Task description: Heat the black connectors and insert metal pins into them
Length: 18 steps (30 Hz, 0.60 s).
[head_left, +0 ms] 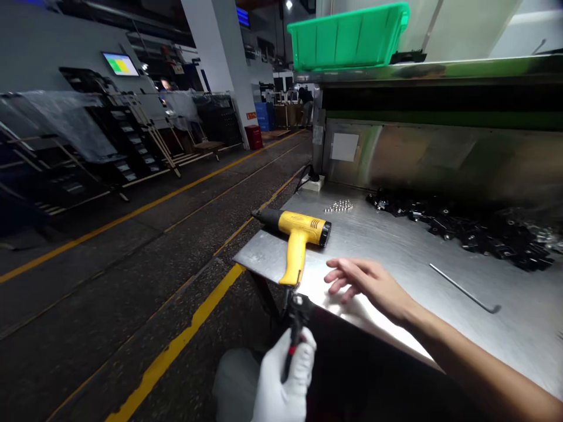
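My left hand (pixel 288 375), in a white glove, is closed round a slim black part (pixel 299 313) just off the table's front edge. A round silver piece shows at the part's top, and a bit of red near my thumb; its exact kind I cannot make out. My bare right hand (pixel 369 284) hovers over the metal table (pixel 391 246), fingers apart and slightly bent, holding nothing. Left of it lies a yellow heat gun (pixel 297 234), its black nozzle pointing left over the table's side edge and its handle toward me.
Small silver pieces (pixel 339 206) sit in a cluster behind the heat gun. Black parts (pixel 466 228) are heaped along the back right. A bent metal rod (pixel 464 287) lies at right. Above, a shelf (pixel 440 69) carries a green bin (pixel 347 38). A yellow-lined floor (pixel 185 234) runs left.
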{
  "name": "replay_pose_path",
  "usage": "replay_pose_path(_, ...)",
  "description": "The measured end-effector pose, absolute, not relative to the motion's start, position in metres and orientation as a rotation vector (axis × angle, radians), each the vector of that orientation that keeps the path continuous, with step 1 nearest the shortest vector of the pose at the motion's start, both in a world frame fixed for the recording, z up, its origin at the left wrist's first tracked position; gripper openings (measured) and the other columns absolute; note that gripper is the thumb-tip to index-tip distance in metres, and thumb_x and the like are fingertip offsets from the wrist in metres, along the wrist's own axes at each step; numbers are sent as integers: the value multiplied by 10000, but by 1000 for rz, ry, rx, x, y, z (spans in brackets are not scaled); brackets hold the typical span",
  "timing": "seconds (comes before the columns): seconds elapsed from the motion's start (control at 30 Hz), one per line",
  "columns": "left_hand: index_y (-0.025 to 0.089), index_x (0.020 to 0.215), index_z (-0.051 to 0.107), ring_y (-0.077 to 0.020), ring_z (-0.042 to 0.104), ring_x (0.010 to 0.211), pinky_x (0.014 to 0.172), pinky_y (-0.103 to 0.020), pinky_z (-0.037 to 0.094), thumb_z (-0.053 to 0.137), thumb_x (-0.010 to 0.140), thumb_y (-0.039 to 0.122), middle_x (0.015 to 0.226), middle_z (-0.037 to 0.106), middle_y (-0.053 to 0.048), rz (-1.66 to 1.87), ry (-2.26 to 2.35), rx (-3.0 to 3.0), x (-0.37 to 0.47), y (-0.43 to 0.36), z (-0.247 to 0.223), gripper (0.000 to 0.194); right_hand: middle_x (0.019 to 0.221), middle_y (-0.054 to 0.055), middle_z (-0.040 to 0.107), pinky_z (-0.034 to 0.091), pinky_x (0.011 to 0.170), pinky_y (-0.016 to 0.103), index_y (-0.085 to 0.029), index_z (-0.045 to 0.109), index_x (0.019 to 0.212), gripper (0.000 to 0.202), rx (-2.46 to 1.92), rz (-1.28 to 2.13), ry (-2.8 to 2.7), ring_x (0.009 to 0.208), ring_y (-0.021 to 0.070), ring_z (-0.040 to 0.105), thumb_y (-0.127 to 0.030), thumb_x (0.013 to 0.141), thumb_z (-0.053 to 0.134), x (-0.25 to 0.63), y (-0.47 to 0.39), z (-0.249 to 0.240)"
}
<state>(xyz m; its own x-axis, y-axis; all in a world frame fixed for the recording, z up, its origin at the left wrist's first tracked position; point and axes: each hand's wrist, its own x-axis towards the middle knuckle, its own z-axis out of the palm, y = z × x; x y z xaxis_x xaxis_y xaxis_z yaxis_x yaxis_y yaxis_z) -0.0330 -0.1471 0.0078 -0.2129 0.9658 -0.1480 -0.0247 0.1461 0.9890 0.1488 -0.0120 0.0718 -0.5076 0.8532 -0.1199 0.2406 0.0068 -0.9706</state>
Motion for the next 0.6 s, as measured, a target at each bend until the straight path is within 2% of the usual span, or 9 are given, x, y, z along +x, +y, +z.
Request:
replay_pose_path(0.07,183,950,622,-129,491,572,538,-256,426,549,911,591,670,523,-6,1356,1409,872,-47,-142,6,416,1062,150,703,585,630,318,-100,659,1126,724,-1292,1483,-1779,821,210,710,-736,959,355,117,10,67)
replay_pose_path(0.13,180,936,603,-114,488,573,540,-246,421,539,923,585,680,509,5,1416,1388,832,-60,-134,4,411,917,105,708,581,644,337,-107,680,992,646,-1461,1408,-1819,730,191,692,-713,939,462,85,30,62)
replay_pose_path(0.23,174,936,603,-107,496,584,544,-242,419,542,928,580,703,524,4,1448,1394,839,-72,-128,1,410,1052,83,682,563,843,421,-134,660,1079,415,-1687,1228,-1814,928,208,667,-526,960,596,51,49,54)
replay_pose_path(0.33,168,916,616,-109,506,592,585,-254,440,525,949,552,701,555,-7,1433,1377,924,-78,-132,-1,396,1224,102,624,534,923,467,-150,622,1202,366,-1780,1154,-1761,1075,244,623,-426,961,629,39,57,46)
replay_pose_path(0.47,154,896,643,-134,562,632,652,-286,474,506,978,489,689,597,-33,1357,1223,1069,-89,-143,0,371,1158,84,645,578,825,404,-152,617,1201,332,-1704,1276,-1720,965,208,654,-398,978,613,52,59,38)
replay_pose_path(0.6,131,898,654,-137,579,597,585,-279,454,530,972,454,693,607,-51,1324,982,1050,-104,-151,2,354,975,52,668,580,693,318,-134,633,1104,305,-1515,1318,-1750,777,151,655,-414,993,586,99,36,39)
